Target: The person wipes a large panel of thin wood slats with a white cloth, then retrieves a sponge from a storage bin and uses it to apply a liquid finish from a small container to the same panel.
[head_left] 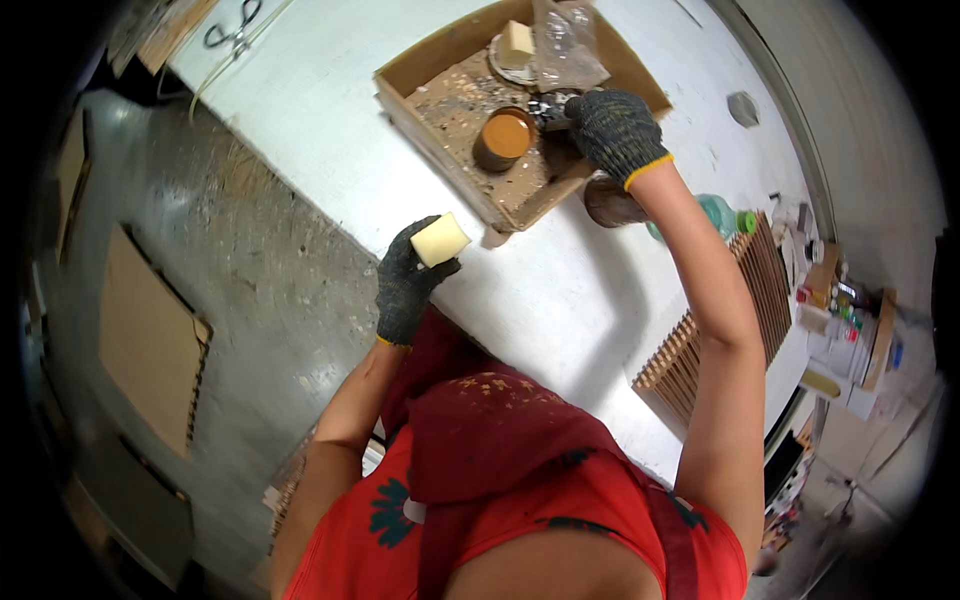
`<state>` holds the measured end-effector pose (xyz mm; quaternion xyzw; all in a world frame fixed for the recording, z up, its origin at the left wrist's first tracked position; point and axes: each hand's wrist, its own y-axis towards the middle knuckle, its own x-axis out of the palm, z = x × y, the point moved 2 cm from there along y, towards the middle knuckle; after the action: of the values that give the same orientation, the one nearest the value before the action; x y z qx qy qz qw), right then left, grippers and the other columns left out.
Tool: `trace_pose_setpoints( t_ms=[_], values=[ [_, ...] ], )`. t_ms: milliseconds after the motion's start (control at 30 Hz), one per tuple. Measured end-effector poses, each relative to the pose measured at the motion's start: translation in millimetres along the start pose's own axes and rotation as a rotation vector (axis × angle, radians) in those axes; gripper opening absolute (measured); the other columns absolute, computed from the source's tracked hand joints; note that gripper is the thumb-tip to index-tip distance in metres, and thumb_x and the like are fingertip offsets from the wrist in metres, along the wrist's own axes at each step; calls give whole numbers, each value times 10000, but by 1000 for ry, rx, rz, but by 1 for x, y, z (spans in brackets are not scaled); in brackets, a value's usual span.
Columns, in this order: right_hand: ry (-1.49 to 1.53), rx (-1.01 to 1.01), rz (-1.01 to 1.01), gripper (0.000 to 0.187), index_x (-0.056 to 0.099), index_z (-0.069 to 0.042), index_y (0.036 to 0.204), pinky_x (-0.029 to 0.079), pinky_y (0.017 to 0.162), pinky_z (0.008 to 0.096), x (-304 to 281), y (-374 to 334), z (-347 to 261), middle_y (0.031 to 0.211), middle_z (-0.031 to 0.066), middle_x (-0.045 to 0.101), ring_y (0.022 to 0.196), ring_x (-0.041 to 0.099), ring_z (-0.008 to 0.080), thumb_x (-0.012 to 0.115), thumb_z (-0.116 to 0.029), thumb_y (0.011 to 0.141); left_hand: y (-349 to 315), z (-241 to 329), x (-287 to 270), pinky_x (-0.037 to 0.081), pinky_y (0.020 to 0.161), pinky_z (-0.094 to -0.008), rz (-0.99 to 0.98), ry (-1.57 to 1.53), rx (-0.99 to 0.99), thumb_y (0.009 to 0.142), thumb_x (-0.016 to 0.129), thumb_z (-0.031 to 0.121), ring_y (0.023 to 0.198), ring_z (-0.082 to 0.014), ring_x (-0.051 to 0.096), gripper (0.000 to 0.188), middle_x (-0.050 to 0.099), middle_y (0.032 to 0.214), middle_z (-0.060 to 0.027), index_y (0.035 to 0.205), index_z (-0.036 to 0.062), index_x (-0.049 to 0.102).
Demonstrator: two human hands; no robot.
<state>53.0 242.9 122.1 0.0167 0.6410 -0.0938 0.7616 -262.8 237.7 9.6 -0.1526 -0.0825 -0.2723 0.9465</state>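
My left hand (408,275), in a dark knitted glove with a yellow cuff, is closed round a pale yellow sponge block (440,240) just off the table's near-left edge. My right hand (618,132), gloved alike, reaches over the right side of a shallow cardboard box (440,145). Its fingers are closed by a dark, stained thing (552,108) whose kind I cannot make out. Left of those fingers stands a round container of orange-brown liquid (506,137). Behind it another pale block (515,42) sits on a whitish round piece, beside a crumpled clear plastic bag (570,45).
The white table (330,110) bears scissors (235,30) at the far left. A brown jar (612,203) stands outside the box, under my right wrist. A green-capped bottle (722,215) and stacked slatted brown pieces (680,370) lie at the right. Flat boards (150,330) lie left, on the floor.
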Motion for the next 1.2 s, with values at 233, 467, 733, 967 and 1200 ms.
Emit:
trace_pose_setpoints(
  t_ms=[233,467,733,967,1200],
  values=[
    [-55,-133,-133,244,700,-105,974,519,761,476,40,39,-11,948,177,687,884,661,363,531,-243,864,5,-11,-8,543,857,-307,58,-299,-6,759,712,-103,1031,-154,601,579,627,1143,-49,1294,26,532],
    [-61,-83,-167,264,692,-94,992,517,765,473,39,37,-12,960,175,685,906,656,356,527,-254,863,7,-11,-14,533,874,-313,70,-233,-19,766,725,-70,1043,-161,591,584,621,1147,-60,1303,8,510],
    [2,-22,-172,260,690,-130,1031,503,823,445,23,32,-7,1012,154,680,957,639,344,584,-274,842,12,-15,-15,501,913,-322,82,-204,0,770,741,20,1053,-192,592,589,611,1167,-92,1302,-15,490],
    [681,272,423,263,687,-77,1027,500,751,356,-36,-21,1,930,95,697,848,659,257,594,-287,899,10,-24,-13,512,903,-318,100,-330,30,768,775,29,1069,-182,578,603,602,1168,-92,1294,-19,484],
    [1206,330,624,187,686,-41,1044,537,753,270,22,-170,-72,1015,67,676,881,632,125,689,-20,858,6,-17,-13,509,897,-310,116,-167,35,799,747,63,1036,-178,591,559,609,1158,-93,1290,-18,491]
  ],
)
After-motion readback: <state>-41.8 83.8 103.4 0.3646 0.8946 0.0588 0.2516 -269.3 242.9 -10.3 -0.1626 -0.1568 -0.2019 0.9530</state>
